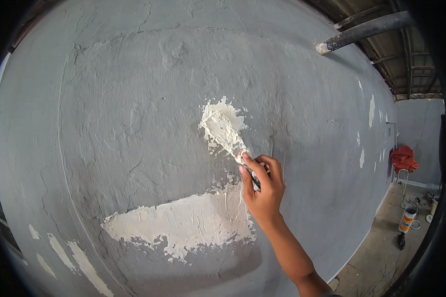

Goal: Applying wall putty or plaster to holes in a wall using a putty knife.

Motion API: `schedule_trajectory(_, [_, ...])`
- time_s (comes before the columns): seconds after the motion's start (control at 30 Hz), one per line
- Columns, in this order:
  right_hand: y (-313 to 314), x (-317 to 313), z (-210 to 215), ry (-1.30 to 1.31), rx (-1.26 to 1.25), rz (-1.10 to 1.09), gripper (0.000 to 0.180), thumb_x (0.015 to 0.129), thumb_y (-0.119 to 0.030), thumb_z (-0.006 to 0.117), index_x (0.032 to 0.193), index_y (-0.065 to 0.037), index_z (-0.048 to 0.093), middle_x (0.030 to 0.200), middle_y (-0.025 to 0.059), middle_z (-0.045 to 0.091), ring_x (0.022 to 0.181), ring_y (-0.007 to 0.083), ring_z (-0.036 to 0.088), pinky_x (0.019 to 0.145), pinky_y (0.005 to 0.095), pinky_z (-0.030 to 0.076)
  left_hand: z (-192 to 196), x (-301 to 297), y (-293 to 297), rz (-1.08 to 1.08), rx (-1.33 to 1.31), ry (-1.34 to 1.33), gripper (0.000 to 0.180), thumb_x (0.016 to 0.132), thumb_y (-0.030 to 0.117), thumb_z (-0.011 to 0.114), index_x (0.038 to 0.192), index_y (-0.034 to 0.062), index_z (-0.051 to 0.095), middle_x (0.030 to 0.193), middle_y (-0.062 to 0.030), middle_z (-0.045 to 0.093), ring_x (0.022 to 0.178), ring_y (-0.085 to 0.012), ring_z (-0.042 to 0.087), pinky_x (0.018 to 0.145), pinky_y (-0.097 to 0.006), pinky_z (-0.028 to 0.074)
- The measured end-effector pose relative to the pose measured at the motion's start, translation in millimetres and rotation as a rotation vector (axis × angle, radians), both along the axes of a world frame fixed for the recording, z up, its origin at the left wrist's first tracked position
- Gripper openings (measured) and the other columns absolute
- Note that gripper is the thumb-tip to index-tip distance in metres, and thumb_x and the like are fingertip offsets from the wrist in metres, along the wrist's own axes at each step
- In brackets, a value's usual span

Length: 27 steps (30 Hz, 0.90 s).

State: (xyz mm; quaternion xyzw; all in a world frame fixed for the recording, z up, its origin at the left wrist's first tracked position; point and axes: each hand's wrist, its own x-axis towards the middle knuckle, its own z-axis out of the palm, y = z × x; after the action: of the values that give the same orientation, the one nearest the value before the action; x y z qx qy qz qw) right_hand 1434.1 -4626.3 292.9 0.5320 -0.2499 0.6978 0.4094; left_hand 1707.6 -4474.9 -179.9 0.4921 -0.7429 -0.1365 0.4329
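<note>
My right hand [266, 188] is closed round the dark handle of a putty knife [226, 132]. Its blade is thickly coated with off-white putty and lies over a small pale putty patch [237, 118] on the grey wall [134, 109]; whether the edge presses on the wall is hard to tell. Lower down, a broad, ragged cream putty patch [178, 220] stretches leftward from below my hand. The wall's surface is rough, with cracks and raised ridges. My left hand is out of the picture.
Pale streaks mark the wall at lower left and far right. A dark beam [369, 32] juts out at upper right under the roof. On the floor [364, 255] stand a paint can [407, 219] and a chair with red cloth [404, 161].
</note>
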Motion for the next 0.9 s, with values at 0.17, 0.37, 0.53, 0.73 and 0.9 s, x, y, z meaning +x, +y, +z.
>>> schedule_trajectory(0.17, [-7, -6, -27, -0.007, 0.036, -0.061, 0.034, 0.085, -0.010, 0.081, 0.119, -0.016, 0.077, 0.102, 0.0073, 0.063, 0.083, 0.0239, 0.062, 0.065, 0.0344, 0.051, -4, -1, 11, 0.048, 0.028, 0.023, 0.096, 0.067, 0.030, 0.090, 0.149, 0.0078, 0.045, 0.139, -0.0199, 0.059, 0.123, -0.0350, 0.062, 0.095, -0.049, 0.054])
schedule_trajectory(0.37, [14, -15, -41, -0.071, 0.064, -0.043, 0.035, 0.084, -0.009, 0.082, 0.119, -0.017, 0.077, 0.100, 0.0066, 0.063, 0.085, 0.0229, 0.061, 0.065, 0.0329, 0.050, -10, -5, 24, 0.095, 0.068, 0.051, 0.095, 0.067, 0.029, 0.090, 0.149, 0.0082, 0.046, 0.138, -0.0200, 0.059, 0.122, -0.0354, 0.062, 0.094, -0.049, 0.054])
schedule_trajectory(0.53, [29, 0, 16, -0.028, 0.006, -0.061, 0.034, 0.085, -0.009, 0.081, 0.117, -0.017, 0.077, 0.099, 0.0047, 0.061, 0.084, 0.0226, 0.060, 0.063, 0.0326, 0.051, -17, -3, 22, 0.130, 0.108, 0.082, 0.083, 0.069, 0.023, 0.086, 0.143, 0.0097, 0.053, 0.137, -0.0196, 0.061, 0.125, -0.0334, 0.061, 0.098, -0.049, 0.054])
schedule_trajectory(0.73, [22, 0, -4, -0.014, 0.090, -0.097, 0.034, 0.086, -0.009, 0.079, 0.119, -0.018, 0.076, 0.097, 0.0034, 0.061, 0.082, 0.0237, 0.061, 0.059, 0.0362, 0.053, 5, -5, 22, 0.136, 0.237, 0.064, 0.080, 0.069, 0.021, 0.086, 0.142, 0.0101, 0.054, 0.137, -0.0195, 0.061, 0.125, -0.0335, 0.061, 0.100, -0.050, 0.054])
schedule_trajectory(0.9, [62, -13, -31, 0.027, 0.208, -0.134, 0.034, 0.085, -0.009, 0.080, 0.118, -0.017, 0.077, 0.085, 0.0040, 0.064, 0.078, 0.0233, 0.060, 0.059, 0.0369, 0.051, 55, -13, 28, 0.138, 0.385, 0.048, 0.080, 0.069, 0.021, 0.086, 0.142, 0.0102, 0.054, 0.138, -0.0194, 0.061, 0.125, -0.0343, 0.061, 0.100, -0.050, 0.053])
